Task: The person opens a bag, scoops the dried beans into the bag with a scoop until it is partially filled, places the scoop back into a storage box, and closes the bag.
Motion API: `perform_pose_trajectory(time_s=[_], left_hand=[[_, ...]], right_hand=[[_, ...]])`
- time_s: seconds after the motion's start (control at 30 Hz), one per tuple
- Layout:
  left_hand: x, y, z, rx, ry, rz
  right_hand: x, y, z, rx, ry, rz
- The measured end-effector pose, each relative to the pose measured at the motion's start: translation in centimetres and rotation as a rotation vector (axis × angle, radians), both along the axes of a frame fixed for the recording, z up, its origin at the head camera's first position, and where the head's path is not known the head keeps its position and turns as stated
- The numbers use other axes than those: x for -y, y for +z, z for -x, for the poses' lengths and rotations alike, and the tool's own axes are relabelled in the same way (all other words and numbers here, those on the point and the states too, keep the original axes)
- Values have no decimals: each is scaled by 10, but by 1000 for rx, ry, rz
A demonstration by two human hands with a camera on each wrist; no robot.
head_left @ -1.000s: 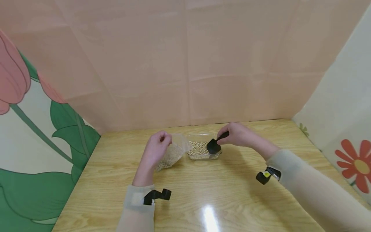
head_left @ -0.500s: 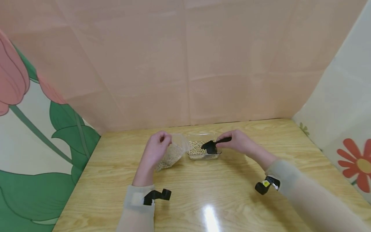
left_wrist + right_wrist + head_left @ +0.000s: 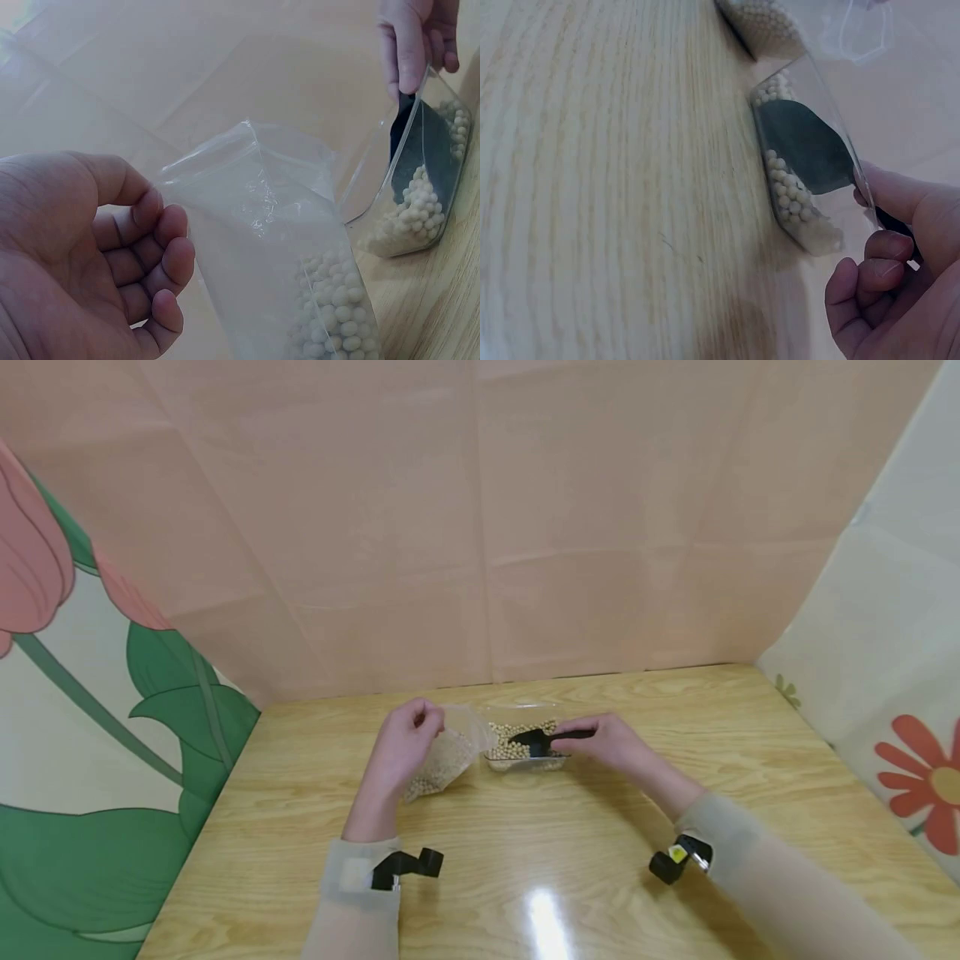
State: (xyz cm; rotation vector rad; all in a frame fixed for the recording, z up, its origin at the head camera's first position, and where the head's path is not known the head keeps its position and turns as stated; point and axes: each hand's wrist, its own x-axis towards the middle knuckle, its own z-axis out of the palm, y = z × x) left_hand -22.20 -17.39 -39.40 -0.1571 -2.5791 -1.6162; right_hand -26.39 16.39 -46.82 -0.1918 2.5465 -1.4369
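My left hand (image 3: 405,745) pinches the upper edge of a clear plastic zip bag (image 3: 255,202) between thumb and forefinger. Pale, round, bean-like balls (image 3: 334,315) lie in the bag's lower part. To its right, a clear rectangular container (image 3: 527,766) holds more of the same balls. The fingers of my right hand (image 3: 613,743) grip the handle of a small black scoop (image 3: 536,739). Its blade is down inside the container among the balls, seen through the clear wall in the right wrist view. Part of the handle is hidden by the fingers.
The container and bag stand on a wood-grain table (image 3: 487,860), towards its back edge. Behind rises a pink sheet (image 3: 480,543). Flower-patterned sheets stand at the left (image 3: 82,752) and the right (image 3: 862,693).
My right hand has lowered slightly and shifted, turning the scoop so its blade lies flatter and deeper in the balls, further left. My left hand and the bag have stayed put.
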Motion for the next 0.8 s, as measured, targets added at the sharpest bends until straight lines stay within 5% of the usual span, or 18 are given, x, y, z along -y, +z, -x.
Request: perform_pose_trajectory(time_s=[0.8], left_hand=[[0, 0, 1, -9, -1, -5]], right_hand=[[16, -3, 2, 31, -5, -12]])
